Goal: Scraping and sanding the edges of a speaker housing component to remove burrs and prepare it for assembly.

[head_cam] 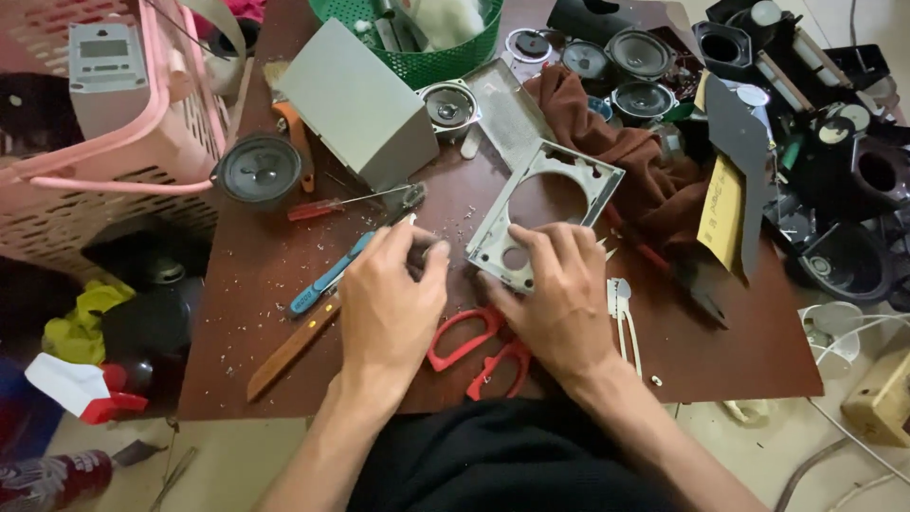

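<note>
Grey panel (545,204) with round cutouts, gripped by right hand (559,294); left hand (389,303) clenched.

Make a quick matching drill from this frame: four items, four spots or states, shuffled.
Items:
1. grey speaker panel
2. red-handled scissors
3. red-handled screwdriver
4. green mesh basket

Places or states:
A. at the table's far edge
B. lying below both hands, partly covered
C. held at its lower corner by the right hand
D. lying beside the grey metal box

Pairs: 1-C, 2-B, 3-D, 4-A
</note>
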